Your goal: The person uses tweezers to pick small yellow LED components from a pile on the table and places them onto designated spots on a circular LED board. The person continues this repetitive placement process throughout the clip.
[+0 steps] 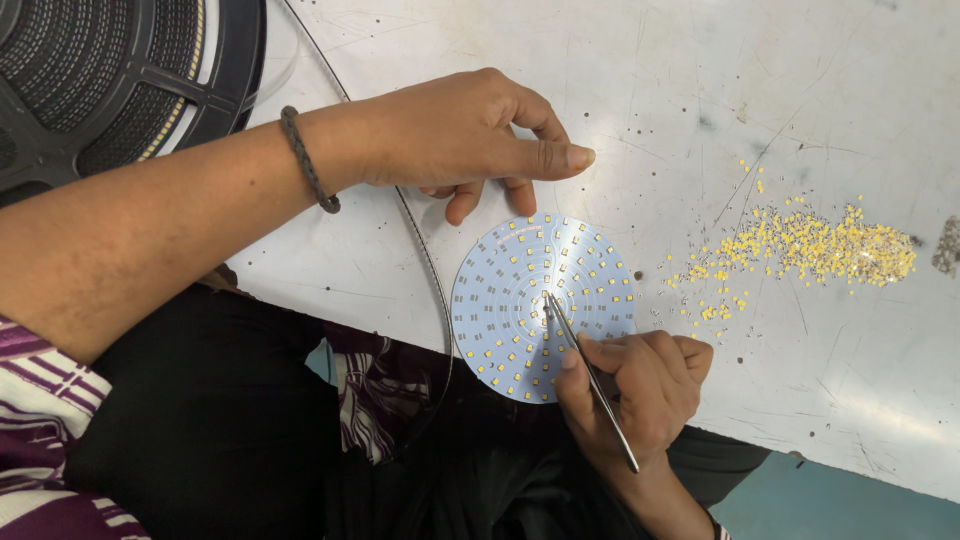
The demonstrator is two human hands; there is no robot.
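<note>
A scuffed white counter [780,90] carries everything here, its surface scratched and matt, with a big black ribbed reel [110,80] wound with pale tape at the far left corner. Near the counter's front edge lies a round light board [520,290], flat, thin and pale blue-white, studded with rings of small square yellow chips; part of its lower rim overhangs the counter edge above the person's dark lap. The left hand [460,135] rests just beyond the board's upper rim, fingers curled and fingertips touching or nearly touching that rim, holding nothing. The right hand [640,385] sits at the board's lower right, its grip closed in a pen-like pinch around slim metal tweezers [590,378]. The tweezers' long axis runs diagonally, from the free end low at the right up and leftward to the tips, which land close to the board's centre; whether the tips pinch a chip cannot be told. So the board lies up and left of the right grip, and the right hand is the nearer one. Right of the board, well apart, a loose scatter of tiny yellow chips [810,245] spreads across the counter. A thin dark cable [425,260] curves past the board's left side.
</note>
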